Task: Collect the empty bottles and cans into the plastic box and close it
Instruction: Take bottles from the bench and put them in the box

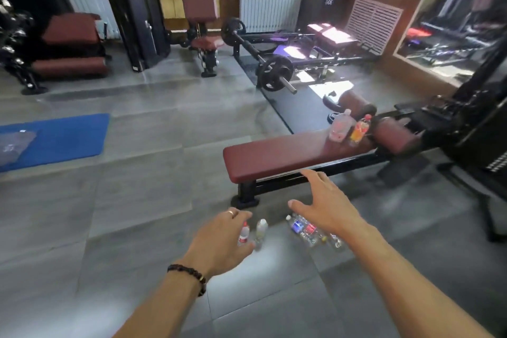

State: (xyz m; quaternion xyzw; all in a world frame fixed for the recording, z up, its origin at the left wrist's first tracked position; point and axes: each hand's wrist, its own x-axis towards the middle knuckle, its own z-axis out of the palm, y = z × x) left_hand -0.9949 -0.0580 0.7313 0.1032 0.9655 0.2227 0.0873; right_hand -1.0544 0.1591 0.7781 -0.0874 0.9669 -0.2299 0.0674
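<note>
Collecting looks barely begun, as I read it from the head view. My left hand (pixel 222 239) and right hand (pixel 326 206) reach forward, fingers spread and holding nothing. Two small bottles (pixel 253 233) stand just beyond my left fingers; crushed bottles (pixel 310 229) lie under my right hand. Two more bottles (pixel 348 129) stand on the bench (pixel 274 156) well ahead. I see no plastic box.
</note>
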